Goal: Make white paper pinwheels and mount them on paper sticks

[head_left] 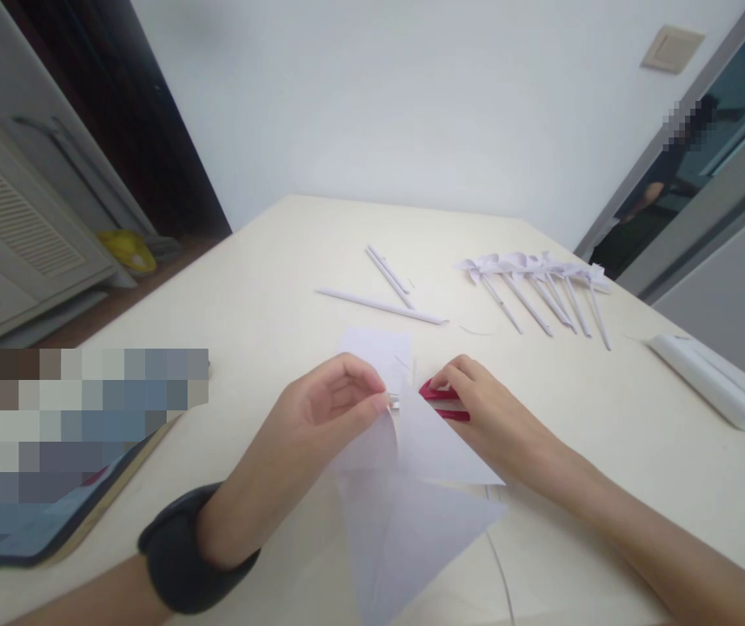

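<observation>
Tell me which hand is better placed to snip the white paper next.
Probably the right hand: it grips the red-handled scissors, right beside the white paper. The left hand pinches the paper, so seems better placed to steady it.

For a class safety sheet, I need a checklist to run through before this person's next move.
1. Left hand pinching the paper: ok.
2. Right hand holding the red scissors: ok.
3. Blades fully visible: not ok, paper covers part of them.
4. Left fingertips safely clear of the blades: cannot tell, they look close.
5. Paper pinwheels apart from both hands: ok.
</observation>
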`<state>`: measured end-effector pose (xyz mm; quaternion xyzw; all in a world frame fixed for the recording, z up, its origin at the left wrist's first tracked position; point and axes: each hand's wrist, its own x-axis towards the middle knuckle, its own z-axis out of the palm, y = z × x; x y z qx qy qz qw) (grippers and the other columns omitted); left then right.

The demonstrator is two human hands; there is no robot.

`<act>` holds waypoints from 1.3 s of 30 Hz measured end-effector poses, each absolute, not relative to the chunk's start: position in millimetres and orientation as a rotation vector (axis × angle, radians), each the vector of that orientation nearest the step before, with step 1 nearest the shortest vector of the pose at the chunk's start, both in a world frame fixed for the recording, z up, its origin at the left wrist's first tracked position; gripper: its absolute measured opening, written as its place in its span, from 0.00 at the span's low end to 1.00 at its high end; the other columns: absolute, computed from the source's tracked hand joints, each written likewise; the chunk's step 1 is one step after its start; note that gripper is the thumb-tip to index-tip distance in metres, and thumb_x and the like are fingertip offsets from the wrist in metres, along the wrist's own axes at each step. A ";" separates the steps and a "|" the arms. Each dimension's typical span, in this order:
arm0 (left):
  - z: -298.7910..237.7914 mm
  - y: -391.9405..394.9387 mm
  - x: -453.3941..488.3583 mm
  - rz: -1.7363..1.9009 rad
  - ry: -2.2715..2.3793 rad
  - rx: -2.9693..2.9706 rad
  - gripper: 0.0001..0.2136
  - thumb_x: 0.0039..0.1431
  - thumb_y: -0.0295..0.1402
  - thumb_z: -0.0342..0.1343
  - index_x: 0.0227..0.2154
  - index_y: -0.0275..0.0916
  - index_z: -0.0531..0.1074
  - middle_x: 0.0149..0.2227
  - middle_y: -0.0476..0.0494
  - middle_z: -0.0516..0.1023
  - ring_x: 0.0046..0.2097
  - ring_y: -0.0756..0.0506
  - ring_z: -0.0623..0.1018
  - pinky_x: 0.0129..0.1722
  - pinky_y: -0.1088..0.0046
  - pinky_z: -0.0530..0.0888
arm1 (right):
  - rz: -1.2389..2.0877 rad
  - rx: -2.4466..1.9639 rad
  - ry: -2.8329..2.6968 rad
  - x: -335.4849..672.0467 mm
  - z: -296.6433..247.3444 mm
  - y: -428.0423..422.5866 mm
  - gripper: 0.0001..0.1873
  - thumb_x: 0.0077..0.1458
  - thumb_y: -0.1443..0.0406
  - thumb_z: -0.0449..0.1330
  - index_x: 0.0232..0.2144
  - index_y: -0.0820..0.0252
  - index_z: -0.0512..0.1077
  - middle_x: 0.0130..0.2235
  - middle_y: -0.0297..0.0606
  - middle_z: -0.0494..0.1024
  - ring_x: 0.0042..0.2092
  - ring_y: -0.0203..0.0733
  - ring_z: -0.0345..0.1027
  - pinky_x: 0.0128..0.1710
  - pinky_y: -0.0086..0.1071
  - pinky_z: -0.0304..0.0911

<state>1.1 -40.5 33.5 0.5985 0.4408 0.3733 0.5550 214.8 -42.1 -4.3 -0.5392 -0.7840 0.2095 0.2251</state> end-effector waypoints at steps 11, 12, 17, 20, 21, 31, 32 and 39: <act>28.1 -36.1 -4.0 0.930 1.046 1.214 0.06 0.57 0.38 0.53 0.33 0.42 0.66 0.30 0.52 0.70 0.30 0.50 0.70 0.26 0.79 0.66 | 1.058 -1.130 -1.828 208.6 36.3 -47.3 0.05 0.56 0.70 0.53 0.36 0.57 0.65 0.37 0.35 0.70 0.38 0.35 0.66 0.40 0.32 0.65; 27.7 -35.7 -4.6 0.946 1.049 1.202 0.06 0.57 0.38 0.53 0.33 0.42 0.66 0.30 0.52 0.70 0.30 0.50 0.70 0.26 0.78 0.67 | 1.123 -1.054 -1.777 208.8 39.0 -47.8 0.06 0.56 0.70 0.53 0.37 0.56 0.65 0.36 0.35 0.70 0.37 0.35 0.66 0.39 0.31 0.64; 27.1 -34.3 -4.9 0.988 1.071 1.194 0.06 0.56 0.38 0.54 0.34 0.43 0.66 0.31 0.52 0.70 0.30 0.50 0.71 0.26 0.78 0.66 | 1.246 -0.836 -1.695 209.8 41.2 -50.0 0.11 0.54 0.72 0.55 0.39 0.54 0.66 0.35 0.33 0.69 0.36 0.34 0.66 0.36 0.30 0.64; 26.2 -34.1 -3.9 0.964 1.095 1.226 0.06 0.56 0.39 0.53 0.34 0.43 0.66 0.30 0.52 0.71 0.30 0.49 0.72 0.27 0.77 0.67 | 1.201 -0.841 -1.756 208.9 40.9 -51.8 0.06 0.54 0.71 0.56 0.34 0.57 0.69 0.35 0.34 0.70 0.37 0.36 0.66 0.40 0.32 0.63; 25.8 -34.1 -3.5 0.961 1.106 1.250 0.06 0.56 0.38 0.53 0.34 0.43 0.67 0.31 0.51 0.72 0.32 0.48 0.73 0.28 0.76 0.68 | 1.203 -0.852 -1.769 208.5 41.0 -52.3 0.05 0.54 0.71 0.55 0.32 0.57 0.69 0.35 0.34 0.71 0.37 0.36 0.66 0.41 0.33 0.63; 34.1 -39.1 -2.5 1.077 1.120 1.760 0.11 0.58 0.34 0.51 0.44 0.45 0.67 0.52 0.47 0.69 0.56 0.43 0.66 0.56 0.66 0.62 | 1.311 -0.934 -1.801 207.0 39.2 -50.9 0.02 0.55 0.67 0.56 0.31 0.59 0.69 0.34 0.34 0.72 0.37 0.36 0.66 0.41 0.33 0.62; 36.5 -40.7 -1.7 1.030 1.108 1.824 0.12 0.57 0.34 0.53 0.45 0.45 0.68 0.52 0.46 0.70 0.56 0.42 0.66 0.56 0.64 0.61 | 1.323 -0.949 -1.816 206.9 39.5 -51.2 0.02 0.55 0.66 0.56 0.31 0.59 0.69 0.34 0.34 0.72 0.38 0.37 0.67 0.41 0.33 0.63; 42.2 -44.4 5.0 0.642 1.030 1.876 0.04 0.54 0.34 0.54 0.29 0.43 0.73 0.34 0.47 0.79 0.40 0.42 0.76 0.43 0.66 0.71 | 1.402 -0.970 -1.838 204.7 37.6 -53.7 0.06 0.56 0.62 0.56 0.34 0.59 0.70 0.31 0.34 0.70 0.33 0.34 0.64 0.32 0.28 0.61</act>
